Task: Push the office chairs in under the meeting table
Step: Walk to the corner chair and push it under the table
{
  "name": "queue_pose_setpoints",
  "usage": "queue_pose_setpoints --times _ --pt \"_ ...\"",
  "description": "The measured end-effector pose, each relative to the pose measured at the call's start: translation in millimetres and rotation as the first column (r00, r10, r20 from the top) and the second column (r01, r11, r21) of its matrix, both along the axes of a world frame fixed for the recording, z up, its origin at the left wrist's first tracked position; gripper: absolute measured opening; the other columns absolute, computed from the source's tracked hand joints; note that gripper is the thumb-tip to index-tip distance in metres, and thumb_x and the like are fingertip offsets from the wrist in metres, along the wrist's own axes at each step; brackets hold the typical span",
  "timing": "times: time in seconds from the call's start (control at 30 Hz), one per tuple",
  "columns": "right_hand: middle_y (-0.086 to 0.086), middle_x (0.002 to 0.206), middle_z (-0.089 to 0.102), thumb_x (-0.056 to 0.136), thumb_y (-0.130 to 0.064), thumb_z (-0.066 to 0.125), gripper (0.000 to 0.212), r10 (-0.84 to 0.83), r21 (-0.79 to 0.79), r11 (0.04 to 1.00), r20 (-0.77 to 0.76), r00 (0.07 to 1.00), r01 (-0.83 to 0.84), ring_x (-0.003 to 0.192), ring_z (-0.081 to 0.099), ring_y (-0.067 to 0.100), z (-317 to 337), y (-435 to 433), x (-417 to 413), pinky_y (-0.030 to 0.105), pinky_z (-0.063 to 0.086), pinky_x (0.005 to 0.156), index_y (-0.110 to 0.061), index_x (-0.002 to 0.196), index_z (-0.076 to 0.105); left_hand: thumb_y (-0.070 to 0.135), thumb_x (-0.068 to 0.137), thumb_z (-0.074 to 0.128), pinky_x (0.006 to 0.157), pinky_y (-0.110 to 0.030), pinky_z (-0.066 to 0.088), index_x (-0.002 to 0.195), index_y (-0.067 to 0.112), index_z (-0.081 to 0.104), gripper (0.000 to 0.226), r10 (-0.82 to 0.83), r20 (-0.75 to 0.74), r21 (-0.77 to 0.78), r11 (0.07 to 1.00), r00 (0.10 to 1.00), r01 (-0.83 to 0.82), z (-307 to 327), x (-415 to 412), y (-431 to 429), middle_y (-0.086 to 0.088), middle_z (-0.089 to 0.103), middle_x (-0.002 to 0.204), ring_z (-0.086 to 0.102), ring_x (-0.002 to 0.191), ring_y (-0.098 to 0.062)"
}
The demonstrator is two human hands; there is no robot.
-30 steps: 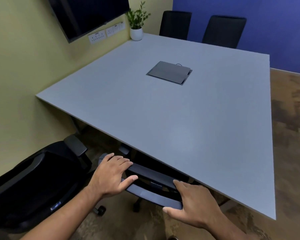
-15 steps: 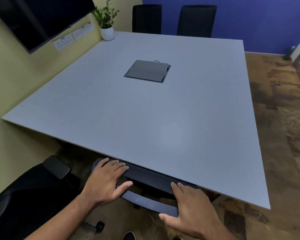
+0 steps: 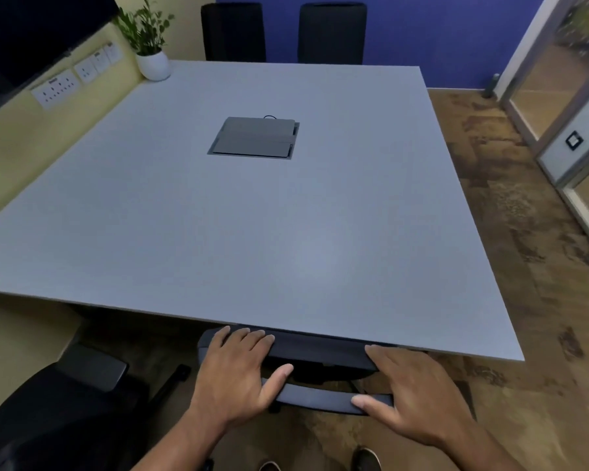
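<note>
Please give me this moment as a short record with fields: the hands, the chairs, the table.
left hand: on chair backrest top, thumb hooked under
right hand: on backrest's right end
held chair: backrest at meeting table near edge
second chair: near left, not pushed in
far chairs: two, at far edge
table top: cable box, plant pot

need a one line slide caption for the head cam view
Both hands, left hand and right hand, grip the top of an office chair's backrest at the near edge of the grey meeting table.
</note>
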State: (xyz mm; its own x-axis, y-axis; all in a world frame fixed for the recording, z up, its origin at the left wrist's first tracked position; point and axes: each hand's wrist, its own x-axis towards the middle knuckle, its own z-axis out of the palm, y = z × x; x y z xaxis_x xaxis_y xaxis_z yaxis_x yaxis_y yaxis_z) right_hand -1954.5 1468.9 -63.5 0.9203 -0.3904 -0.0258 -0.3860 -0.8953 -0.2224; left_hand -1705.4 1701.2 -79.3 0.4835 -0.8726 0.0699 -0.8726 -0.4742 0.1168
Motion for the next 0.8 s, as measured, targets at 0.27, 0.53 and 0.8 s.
queue_pose_setpoints --times 0.27,0.53,0.8 --pt "-0.005 0.12 0.077 0.1 -0.088 0.039 0.079 -0.039 0.007 0.999 -0.002 0.999 0.039 0.103 0.072 0.019 -0.8 5.5 1.4 0.043 0.061 0.083 -0.024 0.137 0.068 0.077 0.104 0.033 0.106 -0.05 0.048 0.12 0.022 0.078 0.073 -0.015 -0.035 -0.016 1.0 0.999 0.014 -3.5 3.0 1.8 0.003 0.08 0.116 0.071 0.109 -0.021" --pt "0.003 0.146 0.066 0.101 -0.09 0.023 0.094 -0.085 0.013 0.996 -0.017 0.996 0.086 0.124 0.065 0.024 -0.2 14.3 4.3 0.045 0.049 0.109 -0.019 0.155 0.051 0.08 0.103 0.029 0.12 -0.056 0.043 0.139 0.018 0.069 0.082 0.035 -0.019 -0.052 0.998 0.999 -0.036 -8.8 0.9 6.3 -0.005 0.071 0.141 0.056 0.143 -0.03" --pt "0.006 0.181 0.009 0.093 -0.094 0.004 0.113 -0.09 0.07 0.994 0.03 0.995 0.088 0.166 0.015 0.023 6.8 2.4 31.4 0.041 0.011 0.133 -0.016 0.174 0.007 0.09 0.099 0.022 0.135 -0.058 0.013 0.172 0.012 0.02 0.107 0.19 0.027 -0.047 0.981 0.981 -0.189 3.3 2.4 18.0 -0.011 0.016 0.179 0.007 0.168 -0.027"
